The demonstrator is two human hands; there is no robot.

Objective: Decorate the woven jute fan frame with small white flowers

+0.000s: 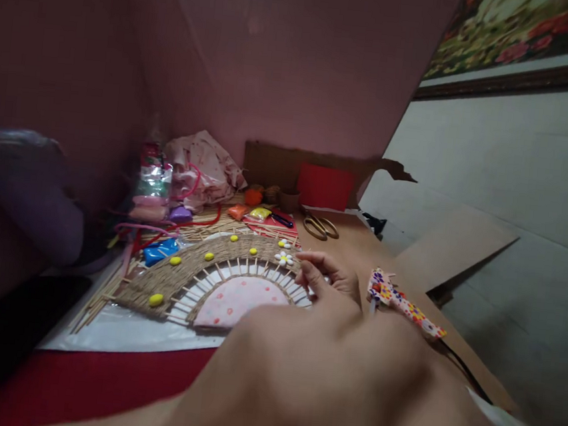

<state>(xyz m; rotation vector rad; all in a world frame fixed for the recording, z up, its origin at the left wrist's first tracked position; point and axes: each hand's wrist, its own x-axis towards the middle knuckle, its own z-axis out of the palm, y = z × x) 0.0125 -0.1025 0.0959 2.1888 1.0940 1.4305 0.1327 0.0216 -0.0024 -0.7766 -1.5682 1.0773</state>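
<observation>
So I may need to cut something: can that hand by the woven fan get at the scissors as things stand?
Probably yes. The hand rests at the woven fan's edge, and the scissors lie beyond it on bare cardboard, nothing between. Which hand it is, I cannot tell.

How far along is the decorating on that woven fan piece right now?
Looks done: the woven fan carries several yellow dots and two white flowers along its arc. In hand: one hand has its fingertips at the fan's right end near the flowers; which hand is unclear. Left, probably: the stretch between dots looks bare, and clay pieces lie unused behind.
</observation>
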